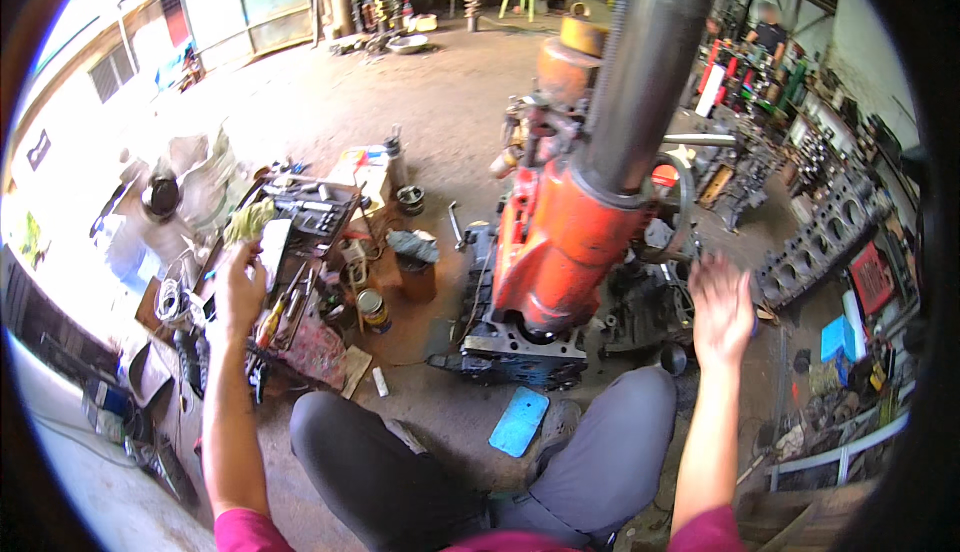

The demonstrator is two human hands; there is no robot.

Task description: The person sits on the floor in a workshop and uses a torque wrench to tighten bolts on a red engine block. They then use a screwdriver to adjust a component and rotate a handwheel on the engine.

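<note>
My left hand (pixel 238 292) is raised over the left-side tool bench, its fingers closed on a yellow-green rag (pixel 250 220) that sticks out beyond the fingertips. Held out on the other side, my right hand (pixel 722 310) shows its back, fingers extended and holding nothing. Between the two stands a red-orange machine (pixel 560 242) with a thick dark column (pixel 655 72) rising from it. Its lower end rests over an engine block (pixel 525 347) in front of my knees. My right hand is nearest to dark metal parts (pixel 640 312) beside that machine.
Hand tools fill a tray (pixel 345 214) at the left. A can (pixel 373 310) and a cloth-topped brown container (pixel 415 272) stand near it. A blue flat piece (pixel 520 422) lies between my feet. Another engine block (pixel 825 237) sits right; a person (pixel 768 34) is far back.
</note>
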